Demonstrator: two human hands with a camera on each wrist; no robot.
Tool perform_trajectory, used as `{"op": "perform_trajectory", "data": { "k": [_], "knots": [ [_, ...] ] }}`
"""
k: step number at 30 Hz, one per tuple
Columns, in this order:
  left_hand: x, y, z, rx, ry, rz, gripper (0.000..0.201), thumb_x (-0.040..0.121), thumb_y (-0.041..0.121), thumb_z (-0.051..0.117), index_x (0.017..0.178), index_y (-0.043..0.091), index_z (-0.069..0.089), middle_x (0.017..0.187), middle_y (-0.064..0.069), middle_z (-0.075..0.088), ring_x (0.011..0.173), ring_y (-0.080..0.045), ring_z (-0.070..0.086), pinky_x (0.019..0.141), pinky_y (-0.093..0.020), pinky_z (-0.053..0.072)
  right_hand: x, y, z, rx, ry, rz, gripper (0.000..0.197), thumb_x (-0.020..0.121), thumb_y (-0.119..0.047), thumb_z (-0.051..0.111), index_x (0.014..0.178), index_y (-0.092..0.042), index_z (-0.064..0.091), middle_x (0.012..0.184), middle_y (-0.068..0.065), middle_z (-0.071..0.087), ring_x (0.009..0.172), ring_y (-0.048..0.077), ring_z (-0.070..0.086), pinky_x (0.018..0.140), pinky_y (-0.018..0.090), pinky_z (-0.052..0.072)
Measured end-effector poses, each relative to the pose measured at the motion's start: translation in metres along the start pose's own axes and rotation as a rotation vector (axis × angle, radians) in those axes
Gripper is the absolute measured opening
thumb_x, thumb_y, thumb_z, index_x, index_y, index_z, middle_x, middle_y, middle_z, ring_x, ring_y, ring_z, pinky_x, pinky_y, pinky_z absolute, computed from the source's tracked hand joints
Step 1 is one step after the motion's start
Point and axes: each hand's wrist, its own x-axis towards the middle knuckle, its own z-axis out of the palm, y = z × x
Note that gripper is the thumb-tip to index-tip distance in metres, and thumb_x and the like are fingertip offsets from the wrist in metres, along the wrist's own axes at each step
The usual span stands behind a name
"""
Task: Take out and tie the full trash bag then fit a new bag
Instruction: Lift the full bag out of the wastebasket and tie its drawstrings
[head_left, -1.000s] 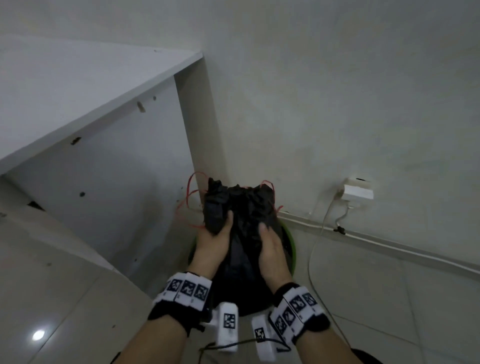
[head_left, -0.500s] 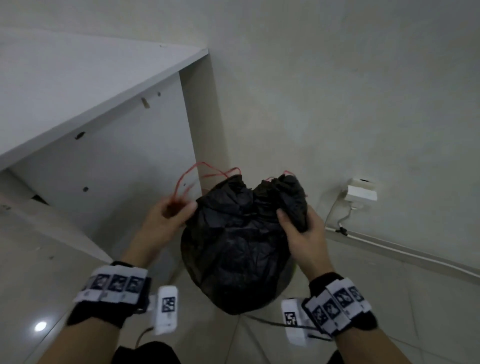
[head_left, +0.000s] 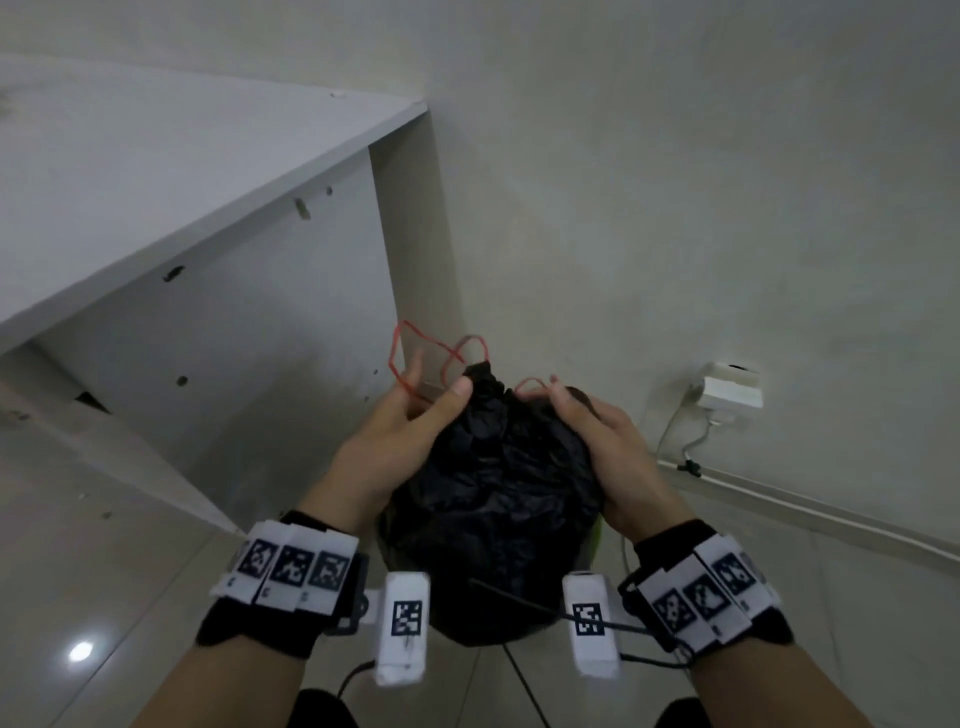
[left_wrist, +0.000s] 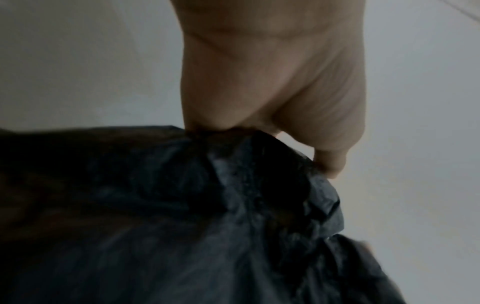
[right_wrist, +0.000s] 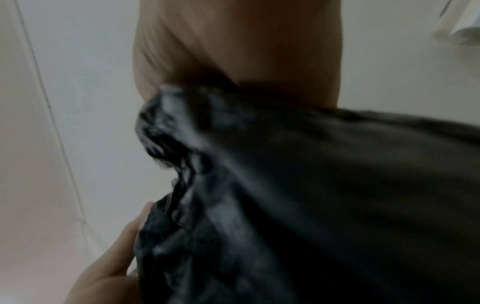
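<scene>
A full black trash bag (head_left: 493, 499) hangs between my hands, its gathered top (head_left: 485, 379) pointing at the wall. Thin red drawstring loops (head_left: 410, 353) stick out of the top. My left hand (head_left: 415, 415) pinches the bag's neck with the thumb, fingers spread among the red loops. My right hand (head_left: 576, 421) grips the crumpled top on the other side, a small red loop (head_left: 530, 385) by its fingertips. The left wrist view shows the black bag (left_wrist: 207, 216) bunched under my left hand (left_wrist: 272, 115). In the right wrist view, blurred black plastic (right_wrist: 285, 185) fills the lower frame. A sliver of green bin (head_left: 598, 535) peeks out beneath the bag.
A white shelf unit (head_left: 208, 218) stands at the left, its side panel close to the bag. A white wall socket (head_left: 730, 389) with a cable sits on the wall at right. A cable duct (head_left: 810, 504) runs along the wall's base. Tiled floor (head_left: 93, 571) lies below.
The bag has come up out of the green bin. My hands moved from its sides to its top; the left one now pinches the neck among the red loops.
</scene>
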Motion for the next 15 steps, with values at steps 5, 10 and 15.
{"op": "perform_trajectory", "data": {
  "k": [5,10,15],
  "knots": [
    [0.017,0.034,0.003,-0.193,0.06,0.193,0.064,0.092,0.01,0.063,0.149,0.02,0.035,0.097,-0.003,0.076,0.092,-0.015,0.072,0.086,-0.025,0.057,0.001,-0.026,0.007,-0.099,-0.03,-0.187,0.014,0.085,-0.012,0.065,0.09,0.0,0.07,0.113,0.011,0.071,0.112,0.019,0.065,0.101,0.03,0.047],
    [0.019,0.079,0.008,-0.306,-0.096,0.208,0.024,0.096,0.03,0.05,0.119,0.023,0.053,0.109,-0.017,0.072,0.105,-0.04,0.067,0.105,-0.053,0.046,-0.002,-0.067,0.025,-0.19,0.043,-0.326,0.035,0.106,-0.016,0.037,0.08,-0.004,0.057,0.088,0.017,0.071,0.09,0.028,0.067,0.093,0.038,0.051],
    [0.01,0.092,0.032,-0.368,-0.163,0.185,0.073,0.105,0.038,0.024,0.057,0.022,0.076,0.095,-0.025,0.06,0.053,-0.026,0.055,0.069,-0.042,0.048,0.009,-0.098,0.041,0.104,0.185,-0.248,0.044,0.106,-0.033,0.035,0.071,-0.011,0.048,0.066,0.009,0.056,0.073,0.026,0.064,0.089,0.048,0.054]
  ]
}}
